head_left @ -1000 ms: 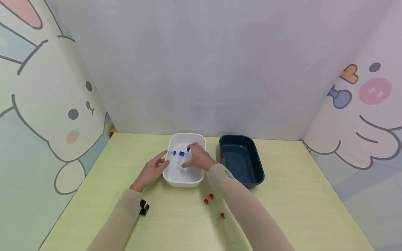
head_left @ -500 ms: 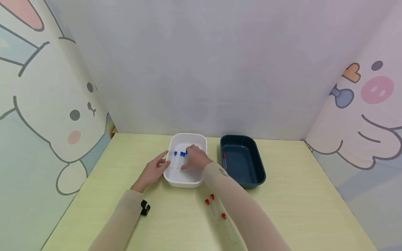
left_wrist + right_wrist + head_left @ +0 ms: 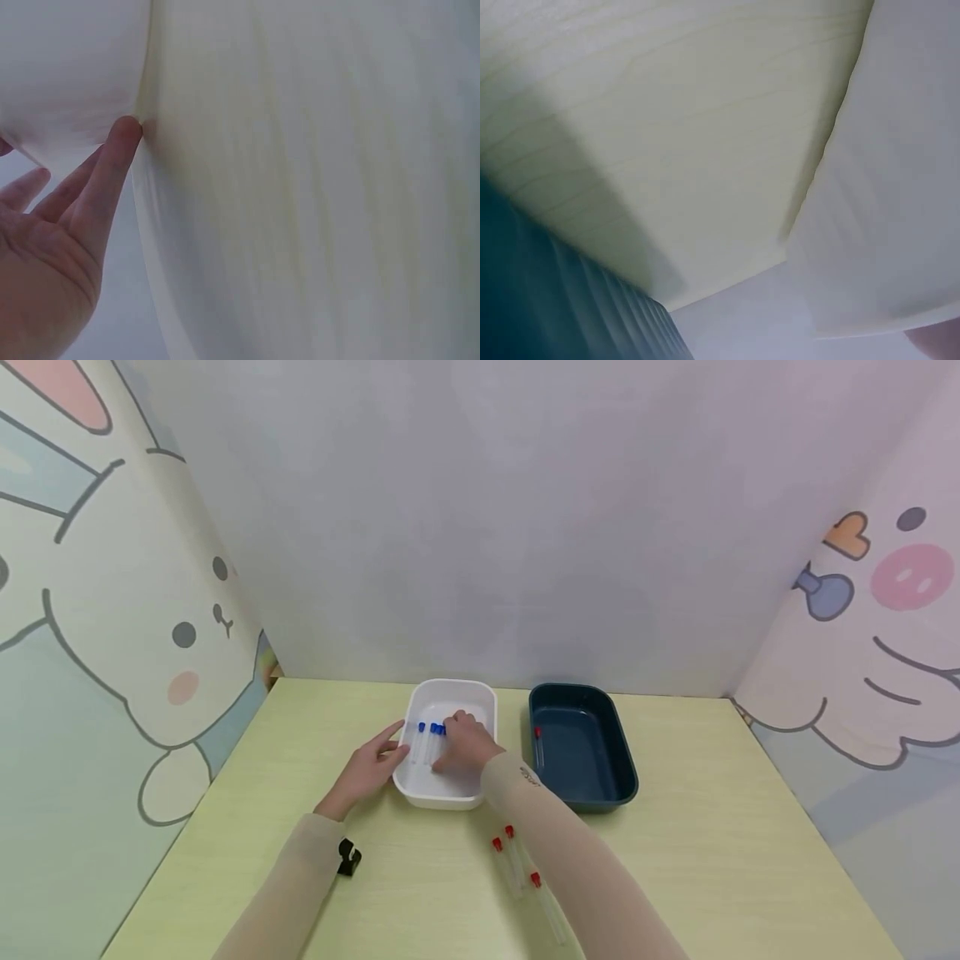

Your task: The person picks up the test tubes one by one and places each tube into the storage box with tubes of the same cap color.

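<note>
A white plastic tray [image 3: 437,803] holds several clear test tubes with blue caps [image 3: 422,727], lying side by side. My right hand [image 3: 468,745] reaches down inside the tray and pinches a blue-capped test tube at the right of the row; most of this tube is hidden by the hand. My left hand [image 3: 367,771] rests against the tray's left side, thumb at the rim. In the left wrist view, fairly straight fingers [image 3: 112,165] touch the tray's wall. The right wrist view shows only a bit of the hand at its lower right corner.
Right of the white tray stands a dark blue tray [image 3: 581,768] with one red-capped test tube [image 3: 538,745] along its left wall. Several red-capped test tubes [image 3: 551,914] lie on the table near the right sleeve. A small black object [image 3: 348,857] lies by the left sleeve.
My right hand has lowered slightly and shifted left, bringing its blue-capped tube up against the others. The left hand stays at the tray's side.
</note>
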### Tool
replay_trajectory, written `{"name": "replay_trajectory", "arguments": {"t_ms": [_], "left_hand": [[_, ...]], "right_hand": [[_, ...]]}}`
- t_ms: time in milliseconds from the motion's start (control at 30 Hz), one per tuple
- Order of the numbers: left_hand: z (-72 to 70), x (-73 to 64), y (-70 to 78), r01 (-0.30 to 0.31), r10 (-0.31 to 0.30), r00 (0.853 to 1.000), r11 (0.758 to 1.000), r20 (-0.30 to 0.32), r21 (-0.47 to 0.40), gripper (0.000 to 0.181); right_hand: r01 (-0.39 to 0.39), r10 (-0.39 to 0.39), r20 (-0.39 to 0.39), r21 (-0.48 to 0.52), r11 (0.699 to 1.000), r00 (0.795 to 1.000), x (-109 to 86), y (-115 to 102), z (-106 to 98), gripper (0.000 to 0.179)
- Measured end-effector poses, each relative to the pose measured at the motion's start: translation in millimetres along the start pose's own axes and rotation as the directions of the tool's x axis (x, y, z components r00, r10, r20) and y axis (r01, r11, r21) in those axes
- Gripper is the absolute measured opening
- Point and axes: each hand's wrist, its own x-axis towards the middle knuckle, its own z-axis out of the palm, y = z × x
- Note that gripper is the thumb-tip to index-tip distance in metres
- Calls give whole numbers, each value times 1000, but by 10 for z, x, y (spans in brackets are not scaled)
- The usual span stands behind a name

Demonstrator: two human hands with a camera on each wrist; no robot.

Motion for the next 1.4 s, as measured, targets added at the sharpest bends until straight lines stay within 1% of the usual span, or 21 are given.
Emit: {"name": "replay_trajectory", "arguments": {"t_ms": [300, 400, 567, 833, 1000, 1167, 1400], "left_hand": [[17, -37, 62, -1, 1, 1000, 1000, 4, -11, 61], [17, -58, 87, -7, 7, 1000, 1000, 2, -8, 61], [16, -82, 105, -11, 11, 1000, 1000, -5, 4, 61], [37, -101, 116, 4, -4, 1000, 1000, 3, 17, 61], [33, -119, 134, 4, -4, 1000, 1000, 8, 15, 61], [6, -140, 164, -5, 5, 1000, 1000, 3, 24, 61], [-50, -146, 180, 5, -5, 1000, 1000, -3, -3, 63]], "right_hand": [[17, -16, -32, 18, 1000, 999, -38, 28, 32, 92], [25, -25, -33, 12, 1000, 999, -43, 32, 30, 94], [26, -25, -25, 34, 999, 999, -74, 31, 13, 98], [29, -28, -18, 47, 998, 999, -122, 22, -25, 100], [34, -33, -21, 48, 998, 999, -142, 8, -82, 98], [60, -60, -47, -6, 998, 997, -167, 19, -180, 98], [89, -87, -81, 17, 996, 993, -265, 93, -387, 95]]}}
